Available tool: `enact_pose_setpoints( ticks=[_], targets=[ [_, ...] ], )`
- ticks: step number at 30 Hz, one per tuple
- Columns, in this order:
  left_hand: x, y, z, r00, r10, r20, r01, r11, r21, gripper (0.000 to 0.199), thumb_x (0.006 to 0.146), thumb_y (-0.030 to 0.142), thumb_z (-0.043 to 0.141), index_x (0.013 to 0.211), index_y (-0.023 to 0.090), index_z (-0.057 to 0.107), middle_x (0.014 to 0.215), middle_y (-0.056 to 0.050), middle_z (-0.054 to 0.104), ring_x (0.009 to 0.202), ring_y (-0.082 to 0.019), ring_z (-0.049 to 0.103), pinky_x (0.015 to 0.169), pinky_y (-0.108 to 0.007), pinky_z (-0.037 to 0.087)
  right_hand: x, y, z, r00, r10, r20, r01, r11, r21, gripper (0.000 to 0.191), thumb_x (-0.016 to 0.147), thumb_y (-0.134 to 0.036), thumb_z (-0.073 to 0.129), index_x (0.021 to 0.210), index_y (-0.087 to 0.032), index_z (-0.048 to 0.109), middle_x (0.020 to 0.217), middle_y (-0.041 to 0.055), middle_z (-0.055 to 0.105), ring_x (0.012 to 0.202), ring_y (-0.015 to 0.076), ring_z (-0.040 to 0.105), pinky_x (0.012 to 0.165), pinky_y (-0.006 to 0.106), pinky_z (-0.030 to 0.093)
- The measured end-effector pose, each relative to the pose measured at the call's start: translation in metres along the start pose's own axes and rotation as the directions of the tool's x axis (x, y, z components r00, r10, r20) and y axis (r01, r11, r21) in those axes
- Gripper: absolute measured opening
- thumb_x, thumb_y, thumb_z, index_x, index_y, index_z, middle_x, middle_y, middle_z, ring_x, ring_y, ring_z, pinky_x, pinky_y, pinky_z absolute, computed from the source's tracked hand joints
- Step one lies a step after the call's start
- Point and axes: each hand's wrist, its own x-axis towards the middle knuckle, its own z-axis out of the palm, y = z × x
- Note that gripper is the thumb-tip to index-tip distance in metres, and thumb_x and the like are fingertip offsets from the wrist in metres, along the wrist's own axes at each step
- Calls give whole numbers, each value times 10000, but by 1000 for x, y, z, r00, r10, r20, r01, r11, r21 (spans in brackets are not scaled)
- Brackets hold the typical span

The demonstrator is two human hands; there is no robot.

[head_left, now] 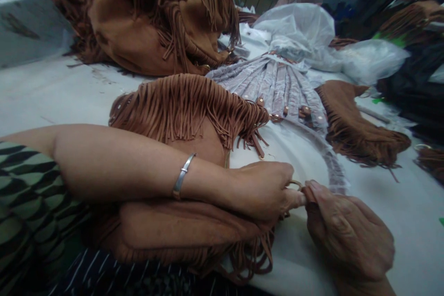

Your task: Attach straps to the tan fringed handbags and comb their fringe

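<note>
A brown suede bag with long fringes (173, 101) lies on the table in front of me, under my left forearm. My left hand (262, 187) is closed at the bag's near right end, gripping a gold-coloured metal ring (294, 184) there. Against its fingertips, my right hand (350, 231) pinches the brown end of a shoulder strap (333, 162). Clear film wraps most of this strap, which curves back to the bag's far corner. My fingers partly hide the ring and the strap end.
Fringed suede bags (128, 32) are heaped at the back left. Several film-wrapped straps (274, 78) fan out beyond the bag, before a clear plastic bag (298, 23). Another fringed brown piece (354, 115) lies right. A person stands in the background.
</note>
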Motion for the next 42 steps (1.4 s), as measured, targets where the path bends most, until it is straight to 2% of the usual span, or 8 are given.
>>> enact_pose_setpoints(
  ticks=[5, 9, 14, 17, 20, 29, 35, 42],
  targets=[
    [-1, 5, -1, 1000, -27, 10, 27, 998, -54, 268, 823, 381, 405, 815, 144, 531, 712, -40, 563, 654, -146, 510, 528, -240, 345, 0, 2, 0, 999, 44, -16, -45, 999, -19, 580, 647, 15, 771, 1186, -49, 565, 851, 139, 722, 677, 192, 660, 651, 302, 519],
    [-1, 5, -2, 997, -43, -59, 35, 991, -128, 275, 792, 392, 408, 784, 144, 526, 704, -34, 555, 652, -140, 487, 526, -239, 335, 3, 1, -1, 997, 80, -18, -80, 997, -9, 595, 690, 10, 737, 1236, -107, 532, 832, 97, 727, 653, 180, 659, 629, 294, 517],
    [-1, 4, 1, 985, -54, -164, 24, 983, -183, 187, 763, 332, 426, 757, 158, 494, 655, 3, 511, 605, -112, 447, 530, -228, 339, 5, -2, -4, 997, 75, 3, -75, 997, 32, 575, 685, 35, 729, 1212, -82, 533, 831, 126, 725, 672, 194, 665, 633, 306, 511],
    [-2, 4, 3, 988, -41, -149, 11, 979, -201, 151, 765, 304, 423, 793, 166, 478, 631, 19, 493, 577, -105, 433, 509, -220, 334, 4, -4, -5, 996, 85, -8, -85, 996, 29, 585, 657, 40, 752, 1193, -67, 546, 836, 134, 723, 682, 190, 661, 658, 311, 513],
    [-3, 3, 7, 991, -61, -121, 43, 989, -145, 147, 774, 302, 417, 822, 172, 465, 644, 18, 489, 587, -109, 436, 513, -219, 342, 2, -5, -5, 997, 74, 2, -74, 997, 24, 600, 660, 24, 759, 1211, -63, 537, 842, 125, 724, 680, 183, 660, 653, 302, 512],
    [-3, -1, 11, 982, -82, -168, 69, 994, -79, 176, 788, 345, 405, 841, 180, 438, 701, 4, 506, 628, -123, 456, 551, -236, 375, 2, -3, -4, 999, 31, 20, -32, 999, 19, 663, 683, -5, 753, 1292, -89, 504, 889, 113, 730, 677, 181, 678, 648, 287, 515],
    [-5, -1, 10, 983, -20, -185, 28, 999, 42, 208, 812, 368, 411, 875, 172, 438, 752, -19, 531, 652, -138, 479, 586, -259, 407, -1, -3, -5, 999, 31, 43, -32, 999, 11, 731, 697, -14, 746, 1358, -115, 450, 956, 107, 724, 680, 180, 678, 662, 293, 517],
    [-4, -2, 10, 980, 14, -197, 21, 984, 176, 231, 827, 366, 419, 894, 151, 470, 773, -56, 560, 668, -163, 505, 578, -275, 403, 3, -3, 1, 999, 22, 32, -21, 999, -40, 606, 685, -28, 761, 1248, -82, 543, 853, 105, 731, 635, 178, 661, 639, 293, 499]
  ],
)
